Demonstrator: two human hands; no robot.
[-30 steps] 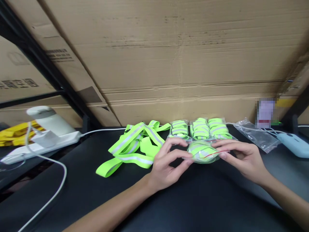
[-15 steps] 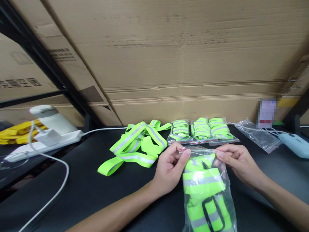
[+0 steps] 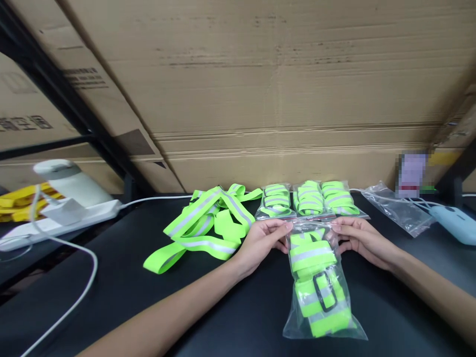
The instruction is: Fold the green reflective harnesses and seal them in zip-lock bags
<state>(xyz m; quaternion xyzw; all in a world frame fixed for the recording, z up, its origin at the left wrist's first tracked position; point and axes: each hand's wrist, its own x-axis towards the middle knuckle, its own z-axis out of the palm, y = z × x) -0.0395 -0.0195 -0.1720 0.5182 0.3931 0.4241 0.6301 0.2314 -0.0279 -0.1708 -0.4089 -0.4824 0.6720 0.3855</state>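
A clear zip-lock bag (image 3: pixel 292 317) lies toward me with its top edge pointing away. Inside it is a folded neon-yellow reflective strap (image 3: pixel 314 259) with grey stripes and a black buckle (image 3: pixel 325 292). My left hand (image 3: pixel 263 244) pinches the bag's top left corner between thumb and fingers. At the top right corner, my right hand (image 3: pixel 362 242) grips the bag the same way. Just left of my left hand, a loose reflective strap (image 3: pixel 208 243) lies in a loopy heap on the black table (image 3: pixel 223 310).
Three packed bags of straps (image 3: pixel 275 201) stand in a row behind my hands. To the right are an empty clear bag (image 3: pixel 399 208) and a light-blue device (image 3: pixel 454 224). A power strip (image 3: pixel 87 223), white cable and pale bottle (image 3: pixel 80 183) occupy the left. Cardboard (image 3: pixel 278 89) walls the back.
Both hands have moved slightly, and the bag between them now shows fully, its lower end farther from me. The view has shifted slightly to the right.
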